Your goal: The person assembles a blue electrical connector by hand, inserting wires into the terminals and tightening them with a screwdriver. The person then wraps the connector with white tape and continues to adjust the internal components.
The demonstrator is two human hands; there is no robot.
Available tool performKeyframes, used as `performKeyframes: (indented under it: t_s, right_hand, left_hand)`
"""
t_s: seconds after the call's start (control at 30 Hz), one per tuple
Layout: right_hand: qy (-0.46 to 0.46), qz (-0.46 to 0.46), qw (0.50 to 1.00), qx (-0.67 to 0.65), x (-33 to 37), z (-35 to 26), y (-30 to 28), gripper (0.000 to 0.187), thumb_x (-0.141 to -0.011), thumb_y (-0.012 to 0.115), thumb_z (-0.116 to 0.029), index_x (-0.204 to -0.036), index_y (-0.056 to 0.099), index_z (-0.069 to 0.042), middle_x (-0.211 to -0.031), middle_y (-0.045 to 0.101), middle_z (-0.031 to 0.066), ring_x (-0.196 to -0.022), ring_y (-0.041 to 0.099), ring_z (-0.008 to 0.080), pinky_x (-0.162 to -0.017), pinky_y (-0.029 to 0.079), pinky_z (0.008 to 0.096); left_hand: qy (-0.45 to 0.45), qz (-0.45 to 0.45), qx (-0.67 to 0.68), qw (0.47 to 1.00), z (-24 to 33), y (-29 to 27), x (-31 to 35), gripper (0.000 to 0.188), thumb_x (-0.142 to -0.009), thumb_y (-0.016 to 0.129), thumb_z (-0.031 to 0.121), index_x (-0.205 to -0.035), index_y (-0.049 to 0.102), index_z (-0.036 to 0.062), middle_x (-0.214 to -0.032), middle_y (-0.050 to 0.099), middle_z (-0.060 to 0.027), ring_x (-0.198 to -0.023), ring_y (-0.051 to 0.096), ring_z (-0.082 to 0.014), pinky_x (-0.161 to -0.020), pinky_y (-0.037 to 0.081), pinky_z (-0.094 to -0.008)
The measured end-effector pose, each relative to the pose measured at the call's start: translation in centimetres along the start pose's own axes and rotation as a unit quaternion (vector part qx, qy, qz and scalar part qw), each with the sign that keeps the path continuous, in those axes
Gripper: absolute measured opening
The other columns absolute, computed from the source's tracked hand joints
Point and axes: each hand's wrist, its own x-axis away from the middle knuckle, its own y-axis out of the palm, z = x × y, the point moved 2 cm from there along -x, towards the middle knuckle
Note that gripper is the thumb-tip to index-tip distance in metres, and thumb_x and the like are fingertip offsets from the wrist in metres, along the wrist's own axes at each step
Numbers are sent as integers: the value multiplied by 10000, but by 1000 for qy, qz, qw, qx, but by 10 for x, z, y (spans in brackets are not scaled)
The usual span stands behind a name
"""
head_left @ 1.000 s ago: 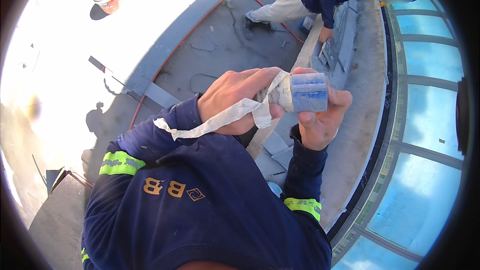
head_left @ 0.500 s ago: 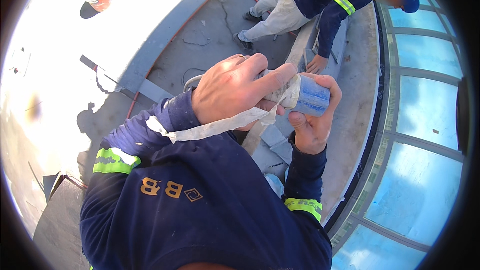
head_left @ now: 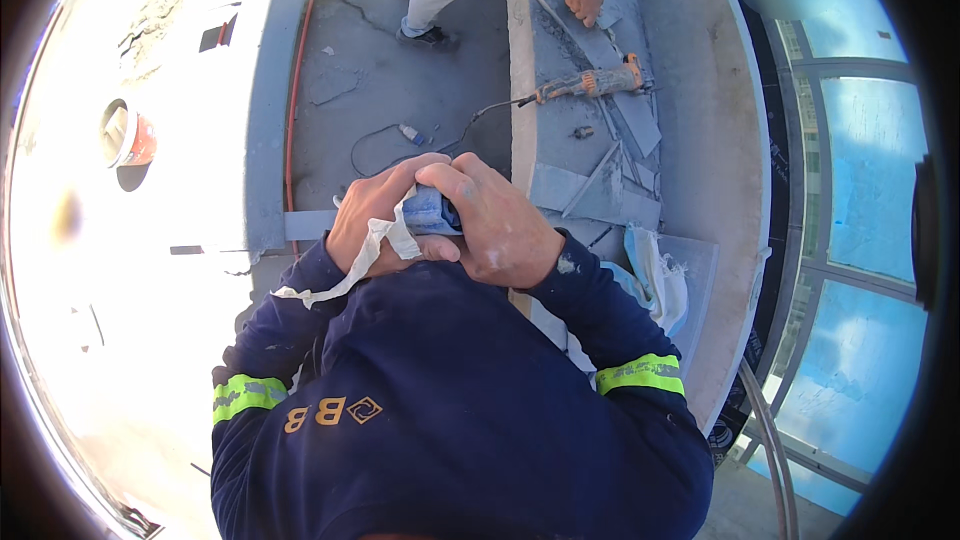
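Close in front of my chest, both hands are wrapped round a blue cylindrical connector (head_left: 428,212), which looks like an industrial power plug. My left hand (head_left: 372,222) grips its left end, the fingers closed. Curled over the right end is my right hand (head_left: 508,228), hiding much of that side. A ragged strip of off-white tape (head_left: 365,260) hangs from the connector across my left hand to the sleeve. Whatever lies inside the connector is covered by my fingers.
An orange power tool (head_left: 595,82) lies on the ledge ahead, among grey strips of slab (head_left: 628,105). Its cord trails near a small plug (head_left: 411,134). A co-worker's hand (head_left: 584,4) rests farther off. Blue-white cloth (head_left: 660,285), a bucket (head_left: 140,140) and glazing (head_left: 870,170) flank me.
The connector has come down and left, closer to my chest. My right hand has shifted from its blue end to curl over it. The view has turned, bringing the orange tool into sight.
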Motion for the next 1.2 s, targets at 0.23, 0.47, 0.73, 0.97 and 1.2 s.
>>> performKeyframes:
  t_s: [0.23, 0.47, 0.73, 0.97, 1.2]
  right_hand:
    - [172, -2, 956, -237, 68, 78, -5, 884, -858, 745, -215, -1514, 188, -16, -1233, 523, 224, -1060, 585, 298, -901, 486, 378]
    - [653, 344, 669, -93, 312, 270, 19, 313, -888, 686, -260, -1058, 655, 1, -900, 711, 145, -823, 693, 259, -758, 534, 382]
    - [660, 285, 658, 225, 396, 374, -32, 323, -857, 710, -232, -1124, 655, -58, -1138, 663, 177, -1028, 646, 343, -874, 513, 452]
    - [629, 128, 714, 280, 430, 444, -40, 359, -864, 702, -226, -1208, 606, -192, -1164, 598, 130, -1040, 610, 363, -842, 516, 492]
    - [540, 223, 768, 261, 427, 403, -95, 142, -963, 596, -146, -1056, 687, -91, -1001, 643, 130, -841, 661, 315, -697, 526, 427]
  left_hand:
    - [-125, -97, 40, 987, -51, 54, -30, 719, -678, 892, 393, -1217, 574, 39, -1031, 697, -118, -891, 692, -232, -802, 547, -343]
    - [-226, -57, 34, 972, -61, 83, -77, 729, -650, 888, 369, -1201, 583, 1, -1029, 639, -53, -913, 630, -146, -782, 524, -290]
    - [-204, -178, 12, 963, -72, 130, -144, 738, -640, 921, 365, -1196, 579, 21, -1027, 701, -93, -913, 694, -185, -823, 556, -329]
    - [12, -176, -43, 983, -55, 154, -185, 800, -579, 961, 397, -1195, 565, 75, -1021, 696, -109, -909, 709, -239, -786, 575, -347]
    - [45, -82, 22, 995, -47, 152, -170, 835, -539, 983, 393, -1186, 552, 91, -1006, 672, -114, -924, 693, -261, -779, 573, -356]
